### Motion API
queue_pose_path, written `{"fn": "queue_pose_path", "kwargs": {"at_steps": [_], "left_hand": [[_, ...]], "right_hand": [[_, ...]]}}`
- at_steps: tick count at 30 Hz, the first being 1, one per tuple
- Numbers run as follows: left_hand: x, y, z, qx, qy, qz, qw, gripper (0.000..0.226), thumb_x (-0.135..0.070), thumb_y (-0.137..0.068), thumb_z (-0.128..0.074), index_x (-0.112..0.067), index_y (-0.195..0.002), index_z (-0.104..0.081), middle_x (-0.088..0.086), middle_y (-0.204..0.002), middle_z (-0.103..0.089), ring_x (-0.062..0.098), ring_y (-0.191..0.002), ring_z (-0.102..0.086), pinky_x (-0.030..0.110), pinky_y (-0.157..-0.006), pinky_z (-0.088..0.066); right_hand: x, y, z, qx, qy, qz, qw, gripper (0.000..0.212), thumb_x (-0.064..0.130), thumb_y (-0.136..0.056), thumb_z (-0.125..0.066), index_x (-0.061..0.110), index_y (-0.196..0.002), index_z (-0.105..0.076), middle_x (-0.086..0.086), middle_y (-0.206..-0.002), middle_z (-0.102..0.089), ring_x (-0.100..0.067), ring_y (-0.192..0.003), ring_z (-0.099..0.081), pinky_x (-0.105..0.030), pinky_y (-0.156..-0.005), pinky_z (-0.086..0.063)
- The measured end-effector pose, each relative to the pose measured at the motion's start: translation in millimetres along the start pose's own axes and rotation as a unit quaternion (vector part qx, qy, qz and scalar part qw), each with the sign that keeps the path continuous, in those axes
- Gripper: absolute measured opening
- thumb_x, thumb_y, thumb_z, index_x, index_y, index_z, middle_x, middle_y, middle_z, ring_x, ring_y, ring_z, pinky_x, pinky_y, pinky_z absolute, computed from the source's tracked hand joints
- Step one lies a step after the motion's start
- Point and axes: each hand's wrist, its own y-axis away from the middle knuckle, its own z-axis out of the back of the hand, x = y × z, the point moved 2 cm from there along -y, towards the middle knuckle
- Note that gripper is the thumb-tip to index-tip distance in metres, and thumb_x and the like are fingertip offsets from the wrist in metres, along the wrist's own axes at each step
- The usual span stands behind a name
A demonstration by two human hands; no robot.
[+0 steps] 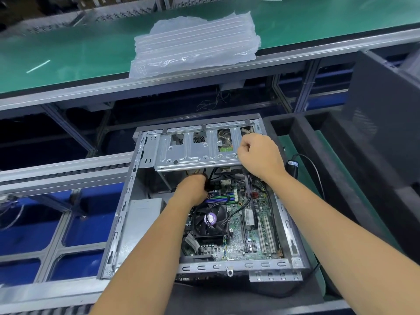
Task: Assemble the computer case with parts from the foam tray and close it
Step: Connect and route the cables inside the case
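An open grey computer case [118, 223] lies on its side in front of me, with its motherboard [252, 235] and black CPU fan [211, 221] exposed. A silver drive cage [188, 151] spans the case's far end. My left hand [193, 189] reaches under the cage, fingers curled around black cables there; the fingertips are hidden. My right hand [261, 155] is curled over the cage's right end, gripping its edge. The black foam tray [318, 142] lies under and to the right of the case.
A dark side panel [384, 123] leans upright at the right. A black cable with a plug [293, 167] lies beside the case. A plastic bag stack [195, 46] rests on the green conveyor [68, 51] beyond. Metal rails and blue bins lie left.
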Motion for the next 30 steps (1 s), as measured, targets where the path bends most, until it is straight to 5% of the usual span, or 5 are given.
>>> {"fn": "queue_pose_path", "kwargs": {"at_steps": [11,15,19,22,30], "left_hand": [[-2,3,11,-0.083,0.043,-0.001,0.996,0.024,-0.018,-0.091,-0.051,-0.008,-0.069,-0.046,0.006,-0.068,-0.051,0.027,-0.067,-0.049,0.029,-0.06,-0.037],[-7,-3,3,-0.002,0.154,-0.015,0.988,0.022,-0.022,-0.098,-0.05,-0.003,-0.09,-0.056,0.007,-0.088,-0.064,0.021,-0.074,-0.058,0.032,-0.066,-0.045],[-3,-8,1,0.031,0.099,-0.012,0.995,0.026,-0.023,-0.1,-0.045,-0.011,-0.077,-0.044,0.001,-0.09,-0.054,0.011,-0.071,-0.05,0.028,-0.066,-0.038],[-1,-7,-4,0.076,0.102,-0.015,0.992,0.018,-0.01,-0.096,-0.045,-0.016,-0.079,-0.045,0.002,-0.11,-0.059,0.016,-0.096,-0.056,0.027,-0.08,-0.039],[-7,-12,1,-0.019,0.046,-0.026,0.998,0.026,-0.012,-0.093,-0.051,-0.009,-0.117,-0.063,0.014,-0.106,-0.066,0.032,-0.091,-0.061,0.033,-0.074,-0.048]], "right_hand": [[1,1,2,0.002,-0.007,0.001,1.0,0.018,0.007,-0.084,-0.046,0.007,-0.066,-0.05,-0.012,-0.071,-0.059,-0.024,-0.064,-0.049,-0.026,-0.049,-0.032],[0,2,2,0.005,-0.01,0.002,1.0,0.022,0.008,-0.085,-0.047,0.012,-0.063,-0.046,-0.006,-0.069,-0.057,-0.024,-0.065,-0.05,-0.026,-0.049,-0.031],[0,1,2,0.006,-0.013,0.0,1.0,0.026,0.008,-0.085,-0.047,0.016,-0.061,-0.044,-0.003,-0.068,-0.056,-0.021,-0.064,-0.049,-0.026,-0.049,-0.029],[0,0,2,0.008,-0.015,-0.002,1.0,0.028,0.009,-0.085,-0.047,0.019,-0.059,-0.042,-0.001,-0.067,-0.054,-0.019,-0.062,-0.047,-0.026,-0.049,-0.027],[0,0,2,0.007,-0.015,-0.005,1.0,0.031,0.008,-0.086,-0.046,0.019,-0.058,-0.04,0.002,-0.061,-0.049,-0.014,-0.056,-0.042,-0.027,-0.048,-0.026]]}}
